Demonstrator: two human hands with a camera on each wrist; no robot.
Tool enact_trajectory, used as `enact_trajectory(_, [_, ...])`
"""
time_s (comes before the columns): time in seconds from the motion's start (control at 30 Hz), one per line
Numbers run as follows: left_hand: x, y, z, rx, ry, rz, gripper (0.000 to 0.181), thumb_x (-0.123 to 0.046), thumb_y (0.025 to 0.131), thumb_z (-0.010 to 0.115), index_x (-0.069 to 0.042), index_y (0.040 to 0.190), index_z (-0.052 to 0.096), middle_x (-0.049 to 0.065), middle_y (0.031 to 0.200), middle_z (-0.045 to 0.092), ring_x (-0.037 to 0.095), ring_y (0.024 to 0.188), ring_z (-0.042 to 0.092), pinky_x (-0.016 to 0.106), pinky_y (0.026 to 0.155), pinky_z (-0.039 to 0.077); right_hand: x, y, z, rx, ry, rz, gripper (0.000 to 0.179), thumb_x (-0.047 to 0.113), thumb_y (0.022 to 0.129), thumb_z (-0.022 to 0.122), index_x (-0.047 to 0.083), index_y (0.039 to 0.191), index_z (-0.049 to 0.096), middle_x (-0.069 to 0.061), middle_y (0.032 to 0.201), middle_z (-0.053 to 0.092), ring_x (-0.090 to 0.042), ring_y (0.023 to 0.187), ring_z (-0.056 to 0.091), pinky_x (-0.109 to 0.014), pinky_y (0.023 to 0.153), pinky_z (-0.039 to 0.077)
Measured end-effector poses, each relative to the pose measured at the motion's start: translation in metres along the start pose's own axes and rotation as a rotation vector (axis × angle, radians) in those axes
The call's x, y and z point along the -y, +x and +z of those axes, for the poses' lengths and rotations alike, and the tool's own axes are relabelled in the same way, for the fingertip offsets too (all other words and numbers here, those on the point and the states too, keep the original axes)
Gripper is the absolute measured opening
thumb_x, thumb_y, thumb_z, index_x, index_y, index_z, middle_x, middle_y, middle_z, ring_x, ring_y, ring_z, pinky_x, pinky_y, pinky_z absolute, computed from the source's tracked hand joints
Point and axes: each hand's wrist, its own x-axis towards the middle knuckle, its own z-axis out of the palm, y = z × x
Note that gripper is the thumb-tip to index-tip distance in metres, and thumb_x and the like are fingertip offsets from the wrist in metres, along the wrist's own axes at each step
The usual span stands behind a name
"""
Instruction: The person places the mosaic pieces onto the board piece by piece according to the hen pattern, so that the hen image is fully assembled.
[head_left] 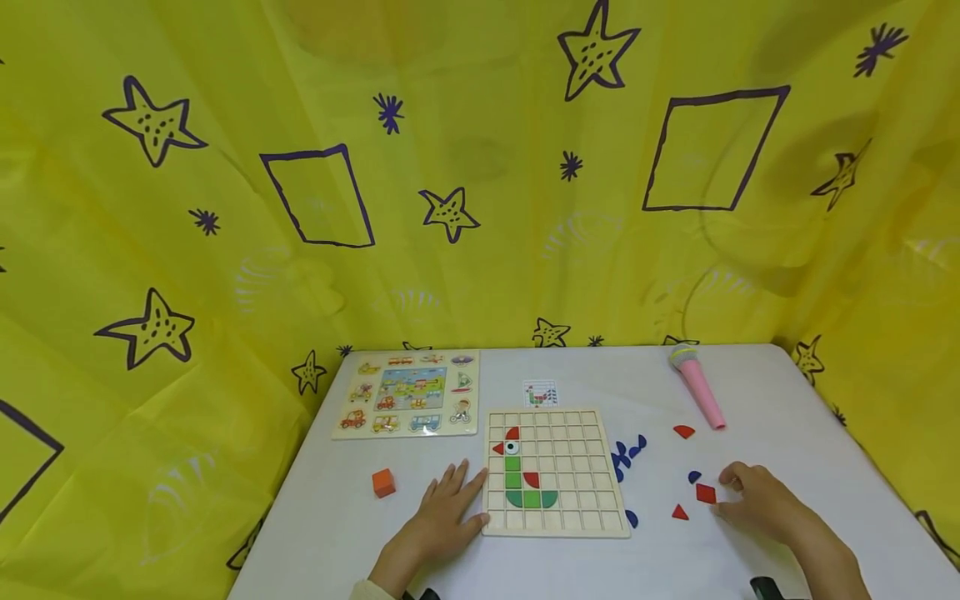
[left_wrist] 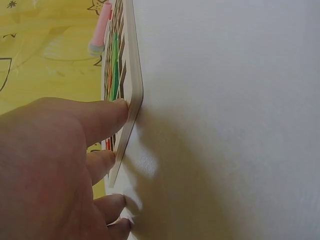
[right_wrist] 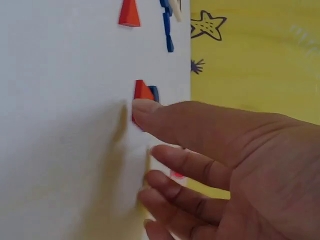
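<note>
A wooden grid board lies on the table, holding green, red and white pieces laid out like a bird. My left hand rests flat at its left side, thumb and a fingertip touching the edge; the left wrist view shows the thumb against the rim. To the right, my right hand is beside a red rhombus piece, fingers loosely bent. The right wrist view has the thumb in front of this rhombus, with the other fingers apart from it; whether the thumb touches it, I cannot tell.
Near the right hand lie a red triangle, a blue half-round piece and a red quarter-round. Several blue pieces sit by the board's right edge. Around are a pattern card, a vehicle puzzle, an orange cube and a pink microphone.
</note>
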Motion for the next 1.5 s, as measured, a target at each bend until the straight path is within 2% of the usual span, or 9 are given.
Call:
enact_trajectory(0.07, [-0.001,-0.001,0.000,-0.001,-0.005,0.001,0.069,-0.047,0.104,0.061,-0.021,0.164,0.041,0.017,0.173,0.028,0.043,0.161,0.020,0.069,0.127,0.017,-0.002,0.000,0.004,0.010,0.010,-0.002,0.039,0.020,0.091,0.080,-0.005,0.115,0.063,-0.017,0.108,0.060,-0.035,0.100,0.060,-0.060,0.093,0.055])
enact_trajectory(0.2, [0.000,-0.002,0.001,-0.001,-0.011,-0.001,0.068,-0.046,0.103,0.062,-0.022,0.164,0.041,0.017,0.173,0.028,0.044,0.161,0.020,0.068,0.127,0.016,-0.002,0.001,0.012,-0.029,0.046,-0.051,0.028,0.014,0.093,0.077,-0.001,0.113,0.065,-0.010,0.105,0.060,-0.027,0.096,0.057,-0.050,0.087,0.056])
enact_trajectory(0.37, [0.001,-0.002,0.004,0.004,-0.005,0.001,0.069,-0.049,0.103,0.061,-0.024,0.165,0.040,0.016,0.173,0.028,0.043,0.161,0.019,0.068,0.127,0.016,0.004,0.001,0.019,-0.092,0.053,-0.099,0.028,0.015,0.093,0.077,0.001,0.115,0.066,-0.007,0.106,0.060,-0.023,0.096,0.056,-0.038,0.081,0.053])
enact_trajectory(0.57, [0.002,-0.001,0.003,0.007,-0.005,0.000,0.070,-0.049,0.103,0.060,-0.023,0.165,0.040,0.016,0.173,0.027,0.043,0.161,0.019,0.068,0.127,0.016,0.018,0.006,0.027,-0.129,0.064,-0.160,0.023,0.011,0.093,0.078,0.002,0.112,0.067,-0.005,0.104,0.060,-0.020,0.093,0.056,-0.028,0.075,0.051])
enact_trajectory(0.73, [0.001,-0.001,0.003,0.004,0.000,0.004,0.069,-0.048,0.104,0.061,-0.022,0.164,0.040,0.017,0.173,0.027,0.043,0.161,0.019,0.068,0.127,0.016,0.032,0.014,0.036,-0.123,0.089,-0.141,0.023,0.012,0.093,0.079,0.003,0.112,0.068,-0.005,0.104,0.061,-0.018,0.093,0.056,-0.026,0.076,0.053])
enact_trajectory(0.87, [0.001,-0.001,0.003,0.003,-0.001,0.003,0.069,-0.048,0.103,0.061,-0.023,0.164,0.040,0.017,0.173,0.028,0.043,0.161,0.019,0.068,0.127,0.016,0.043,0.020,0.041,-0.109,0.113,-0.120,0.023,0.012,0.096,0.077,0.002,0.115,0.067,-0.007,0.107,0.060,-0.020,0.096,0.058,-0.033,0.082,0.056])
enact_trajectory(1.0, [0.000,-0.001,0.002,-0.002,-0.002,0.001,0.069,-0.048,0.103,0.062,-0.023,0.164,0.041,0.016,0.173,0.028,0.043,0.161,0.019,0.068,0.127,0.016,0.055,0.024,0.045,-0.118,0.110,-0.135,0.023,0.010,0.097,0.075,0.000,0.116,0.068,-0.009,0.107,0.061,-0.021,0.096,0.059,-0.039,0.085,0.058])
enact_trajectory(1.27, [0.000,0.000,0.002,-0.001,0.005,0.004,0.069,-0.049,0.104,0.060,-0.023,0.164,0.041,0.016,0.173,0.027,0.042,0.161,0.019,0.068,0.127,0.016,0.082,0.032,0.051,-0.224,0.101,-0.218,0.017,0.006,0.093,0.076,-0.001,0.108,0.072,-0.009,0.098,0.061,-0.020,0.087,0.054,-0.033,0.075,0.052])
enact_trajectory(1.5, [0.001,0.000,0.002,-0.006,0.008,-0.002,0.069,-0.049,0.103,0.061,-0.023,0.164,0.041,0.016,0.174,0.027,0.042,0.161,0.019,0.068,0.127,0.016,0.117,0.040,0.067,-0.157,0.137,-0.238,0.016,0.008,0.093,0.078,0.004,0.107,0.072,-0.005,0.095,0.056,-0.017,0.085,0.051,-0.025,0.068,0.045])
